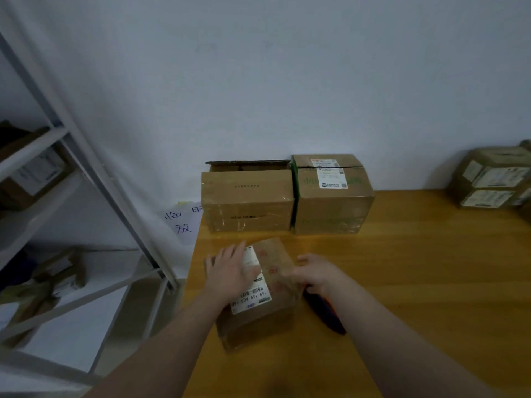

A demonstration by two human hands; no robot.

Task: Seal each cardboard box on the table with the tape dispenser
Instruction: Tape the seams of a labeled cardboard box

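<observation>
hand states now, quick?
Left hand: open, flat on the small cardboard box.
Right hand: holding the tape dispenser.

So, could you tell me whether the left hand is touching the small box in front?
Touching. The head view shows the left hand lying flat on the labelled top of the small box.

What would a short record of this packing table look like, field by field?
Current box: small brown cardboard box with white shipping label, on the yellow wooden table
Left hand: flat on the box's top
Right hand: at the box's right edge; grip blurred
Tool: dark tape dispenser lying on the table, partly under the right hand
Behind: open-flapped brown carton beside a green-taped brown carton, against the wall
</observation>
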